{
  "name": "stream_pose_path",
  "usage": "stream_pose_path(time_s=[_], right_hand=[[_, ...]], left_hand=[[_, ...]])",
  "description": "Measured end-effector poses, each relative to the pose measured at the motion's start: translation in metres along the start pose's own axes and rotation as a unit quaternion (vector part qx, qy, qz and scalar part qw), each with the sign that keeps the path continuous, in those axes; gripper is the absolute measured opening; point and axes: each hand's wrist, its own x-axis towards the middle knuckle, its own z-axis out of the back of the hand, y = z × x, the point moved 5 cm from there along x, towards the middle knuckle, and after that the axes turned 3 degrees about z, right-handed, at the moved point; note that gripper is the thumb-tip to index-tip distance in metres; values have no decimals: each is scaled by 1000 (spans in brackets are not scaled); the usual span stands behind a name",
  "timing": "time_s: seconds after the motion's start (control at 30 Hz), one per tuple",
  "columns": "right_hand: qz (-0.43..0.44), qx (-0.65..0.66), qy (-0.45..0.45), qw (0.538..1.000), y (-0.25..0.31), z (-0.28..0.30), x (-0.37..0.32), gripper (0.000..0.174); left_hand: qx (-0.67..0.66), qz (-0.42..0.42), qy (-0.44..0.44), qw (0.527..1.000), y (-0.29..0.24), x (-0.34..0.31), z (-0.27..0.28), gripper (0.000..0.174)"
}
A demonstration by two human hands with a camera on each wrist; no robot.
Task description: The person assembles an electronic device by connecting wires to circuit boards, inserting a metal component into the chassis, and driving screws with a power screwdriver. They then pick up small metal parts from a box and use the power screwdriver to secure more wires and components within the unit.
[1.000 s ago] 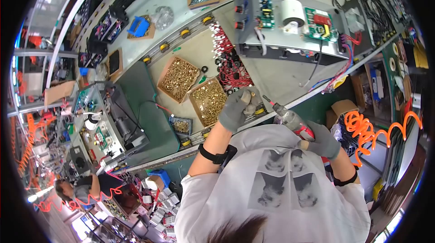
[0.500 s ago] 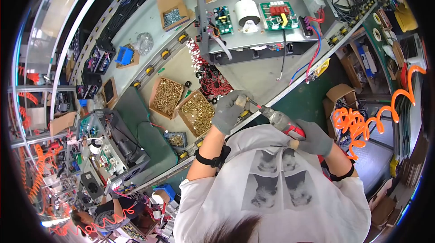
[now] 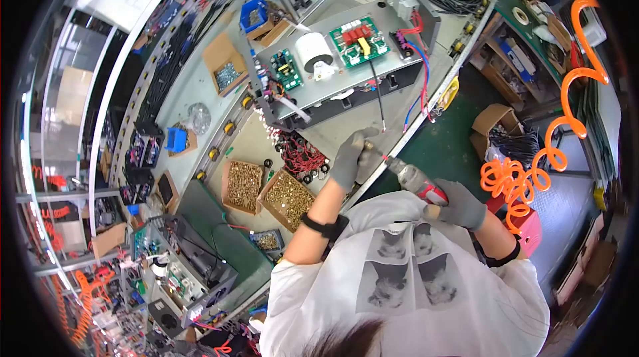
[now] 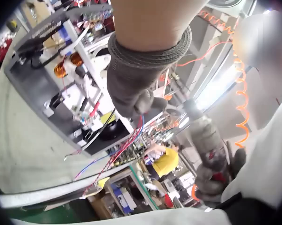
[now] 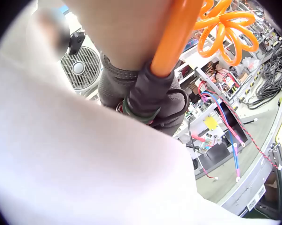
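In the head view my gloved left hand (image 3: 347, 162) is raised near the bench edge, fingers curled and thumb against them. It pinches a small piece at the driver's tip; the fingers hide it, and I cannot tell its kind. My gloved right hand (image 3: 464, 205) grips a grey and red power screwdriver (image 3: 418, 180) in front of the shirt, its bit pointing at the left fingertips. The left wrist view shows the screwdriver (image 4: 205, 136) beside the curled left hand (image 4: 138, 89). An orange coiled cable (image 5: 176, 37) runs to the right hand in the right wrist view.
An open equipment chassis (image 3: 333, 77) with circuit boards and a white cylinder stands on the bench. Nearby are boxes of brass fasteners (image 3: 241, 186), a heap of red wires (image 3: 299, 154) and a small bin (image 3: 267, 240). Orange coils (image 3: 509, 180) hang at the right.
The head view has turned, so the bench shifts left and down and the chassis lies nearer the hands' front. The driver's bit, apart from the left fingers earlier, now meets them.
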Motion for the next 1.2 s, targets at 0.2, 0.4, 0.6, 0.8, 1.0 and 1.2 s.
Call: stream_pose_path(time_s=[0.2, 0.4, 0.6, 0.8, 1.0, 1.2], right_hand=[[-90, 211, -124, 965, -18, 21, -25, 40], [-114, 264, -204, 936, -34, 32, -48, 34], [-120, 288, -230, 922, -54, 36, -55, 29], [-114, 276, -204, 932, -65, 44, -40, 33], [-80, 236, -190, 950, -53, 49, -26, 30], [-12, 31, -139, 990, -35, 48, -21, 49]], left_hand=[[401, -112, -145, 898, 11, 116, -70, 38], [521, -54, -113, 844, 31, 179, -94, 33], [676, -99, -195, 704, -2, 115, -81, 27], [661, -44, -198, 723, -69, 66, -60, 28], [412, -112, -78, 901, -70, 28, -38, 23], [-42, 122, -9, 992, -27, 13, -20, 27]])
